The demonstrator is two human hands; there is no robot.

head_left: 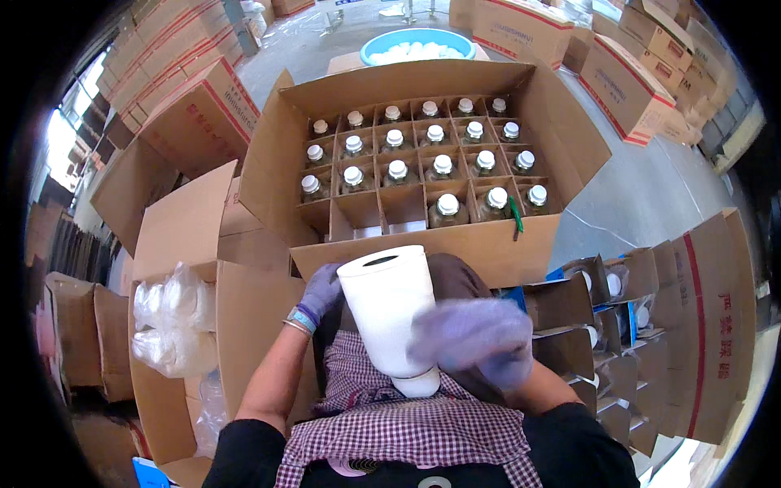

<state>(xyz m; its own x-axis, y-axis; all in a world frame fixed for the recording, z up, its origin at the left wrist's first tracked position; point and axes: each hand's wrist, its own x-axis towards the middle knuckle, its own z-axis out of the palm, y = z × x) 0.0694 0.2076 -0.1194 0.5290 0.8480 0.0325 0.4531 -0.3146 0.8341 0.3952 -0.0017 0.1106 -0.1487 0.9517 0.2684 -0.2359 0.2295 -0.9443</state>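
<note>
A white bottle-shaped container (382, 305) stands tilted in my lap, its wide end up with a dark oval opening and its narrow neck end down. My left hand (323, 291), in a pale purple glove, grips its upper left side; the fingers are partly hidden behind it. Across its lower right side is my gloved right hand (480, 337), smeared by motion, so its fingers cannot be made out. Just beyond, a large open carton (423, 252) with cardboard dividers holds several clear bottles (447, 207) with white caps. Three front-left compartments have no bottle.
A green strip (517, 215) hangs over the carton's near edge. At left, an open box (252, 325) holds plastic-wrapped bundles (175, 309). A divided carton (695, 325) with white-topped items is at right. Beyond stands a blue basin (370, 54) of white pieces, with stacked cartons (199, 114) around.
</note>
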